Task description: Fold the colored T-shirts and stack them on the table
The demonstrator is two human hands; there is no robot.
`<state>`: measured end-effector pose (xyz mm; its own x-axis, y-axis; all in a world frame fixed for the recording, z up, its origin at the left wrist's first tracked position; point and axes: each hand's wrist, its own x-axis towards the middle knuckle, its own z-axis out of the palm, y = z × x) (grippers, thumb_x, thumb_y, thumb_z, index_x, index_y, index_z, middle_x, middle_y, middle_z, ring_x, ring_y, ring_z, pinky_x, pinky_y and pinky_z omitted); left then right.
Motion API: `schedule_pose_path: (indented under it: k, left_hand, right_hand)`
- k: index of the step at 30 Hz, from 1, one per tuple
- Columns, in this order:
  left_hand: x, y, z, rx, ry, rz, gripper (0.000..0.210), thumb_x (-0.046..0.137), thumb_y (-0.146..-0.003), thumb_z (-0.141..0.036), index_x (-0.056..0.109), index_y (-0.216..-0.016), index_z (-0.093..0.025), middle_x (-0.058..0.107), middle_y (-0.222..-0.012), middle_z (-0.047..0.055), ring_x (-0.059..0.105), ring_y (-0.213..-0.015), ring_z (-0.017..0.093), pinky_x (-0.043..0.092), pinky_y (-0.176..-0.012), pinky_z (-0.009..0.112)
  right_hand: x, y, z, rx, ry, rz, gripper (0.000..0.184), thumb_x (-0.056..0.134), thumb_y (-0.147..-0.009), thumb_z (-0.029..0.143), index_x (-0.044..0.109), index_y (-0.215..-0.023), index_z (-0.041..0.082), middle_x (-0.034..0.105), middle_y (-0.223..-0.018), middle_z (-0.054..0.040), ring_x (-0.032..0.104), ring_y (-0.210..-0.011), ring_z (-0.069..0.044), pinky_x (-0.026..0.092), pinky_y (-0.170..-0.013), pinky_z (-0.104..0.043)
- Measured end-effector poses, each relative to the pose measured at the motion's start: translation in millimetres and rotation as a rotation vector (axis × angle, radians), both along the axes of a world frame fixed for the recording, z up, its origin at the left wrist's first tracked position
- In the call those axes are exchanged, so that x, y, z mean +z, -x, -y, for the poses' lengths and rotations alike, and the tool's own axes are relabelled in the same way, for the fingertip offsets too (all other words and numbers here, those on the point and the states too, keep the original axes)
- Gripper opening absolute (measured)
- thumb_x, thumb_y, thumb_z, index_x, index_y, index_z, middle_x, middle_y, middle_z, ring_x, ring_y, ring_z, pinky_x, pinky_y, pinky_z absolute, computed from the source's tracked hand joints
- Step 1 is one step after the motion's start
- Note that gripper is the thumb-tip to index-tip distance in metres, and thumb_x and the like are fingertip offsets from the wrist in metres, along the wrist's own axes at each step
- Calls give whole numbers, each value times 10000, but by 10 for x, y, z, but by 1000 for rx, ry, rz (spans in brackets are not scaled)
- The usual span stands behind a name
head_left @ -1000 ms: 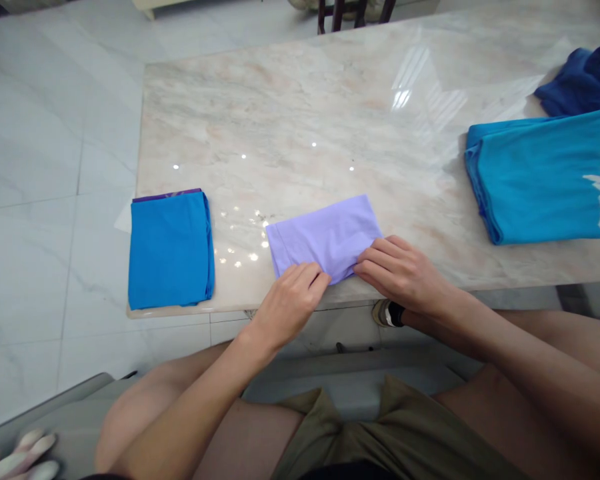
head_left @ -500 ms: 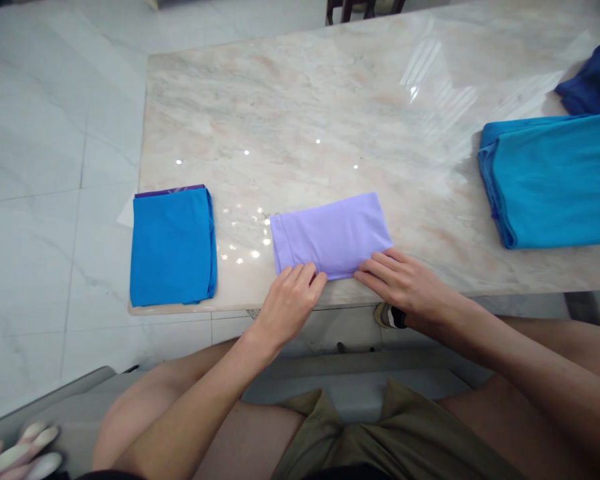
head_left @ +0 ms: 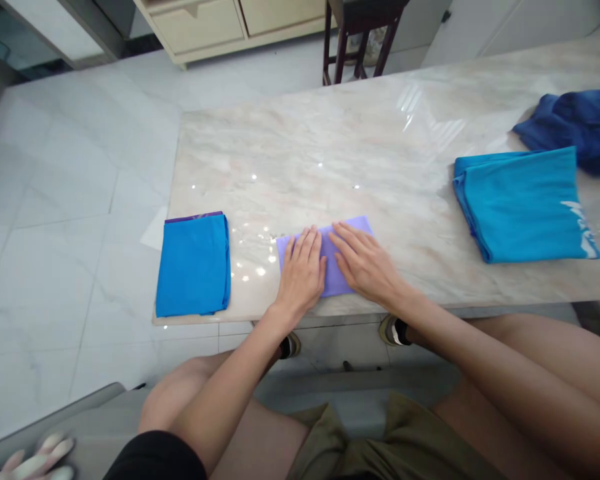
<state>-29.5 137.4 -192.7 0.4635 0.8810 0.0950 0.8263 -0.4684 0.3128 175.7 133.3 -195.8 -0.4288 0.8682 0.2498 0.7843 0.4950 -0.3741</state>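
A folded lavender cloth (head_left: 334, 275) lies near the front edge of the marble table (head_left: 280, 147). My left hand (head_left: 303, 270) rests flat on its left half, fingers stretched away from me. On the right half lies my right hand (head_left: 365, 261), also flat with its fingers extended. Between the two hands a strip of the cloth shows; much of the rest is covered by them. To the left sits a folded blue cloth (head_left: 194, 267) with a purple edge along its far side.
At the right stands a folded turquoise garment (head_left: 523, 207) with a white print, a crumpled navy garment (head_left: 575, 123) behind it. Past the far edge are a dark wooden stool (head_left: 363, 27) and a cream cabinet (head_left: 200, 30). My knees are below the front edge.
My hands have gone from gripping the lavender cloth's near edge to lying flat on top of it. The camera view has tilted up, showing more of the room beyond.
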Motion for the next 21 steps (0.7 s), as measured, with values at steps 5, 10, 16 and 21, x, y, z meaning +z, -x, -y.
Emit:
schedule_pose_path:
  k: [5,10,16,21]
  left_hand:
    - [-281,42,76,49,17,-23,650,433,-1181,-303,393,-1804,-124,427,-1867,187,325,-1783,351,269,-1461,656]
    - [-282,193,190,147,27,-37,740,541,-1151,-412,388,-1815,-122,286,-1913,238,203,-1799,481,298,-1419,740]
    - [-265,393,249,199,22,-87,865,534,-1154,-522,243,-1854,-104,311,-1889,291,322,-1771,448,318,-1411,716]
    - [-53,712,233,171,18,-154,637,446,-1199,-470,503,-1714,-100,565,-1746,279,546,-1632,424,475,-1316,641]
  right_hand:
    - [-310,71,49,-54,139,33,704,435,-1197,444,404,-1817,114,341,-1895,-216,277,-1786,-379,285,-1429,-647]
    - [-334,-44,142,-213,163,48,883,464,-1177,571,222,-1873,84,266,-1909,-264,211,-1798,-428,206,-1432,-698]
    - [-368,-182,249,-328,184,76,943,469,-1172,600,101,-1892,115,214,-1919,-282,209,-1788,-481,183,-1399,-784]
    - [-277,-471,243,-299,259,-117,648,498,-1170,493,496,-1741,185,477,-1814,-243,410,-1713,-444,355,-1367,-741]
